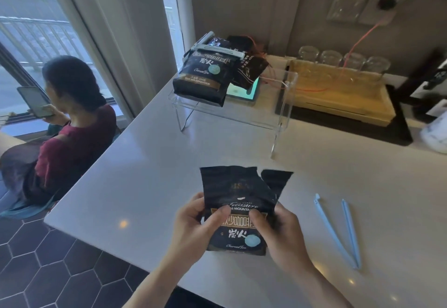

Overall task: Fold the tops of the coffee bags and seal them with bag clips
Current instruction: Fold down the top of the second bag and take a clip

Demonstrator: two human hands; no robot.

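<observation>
Bare counter [150, 174] lies left of the coffee bag [239, 211]; an open clip [338, 232] lies right.

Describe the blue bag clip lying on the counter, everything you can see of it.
The blue bag clip is a light blue, plastic-looking piece with two long thin arms. It lies open in a narrow V: the arms meet at a hinge at the near end and spread apart toward the far end, where the left arm ends in a small hooked catch. It rests flat on the white counter, to the right of the held coffee bag. Nothing else touches it.

Café counter [150, 174], glasses [343, 59], seated customer [70, 104]
</observation>
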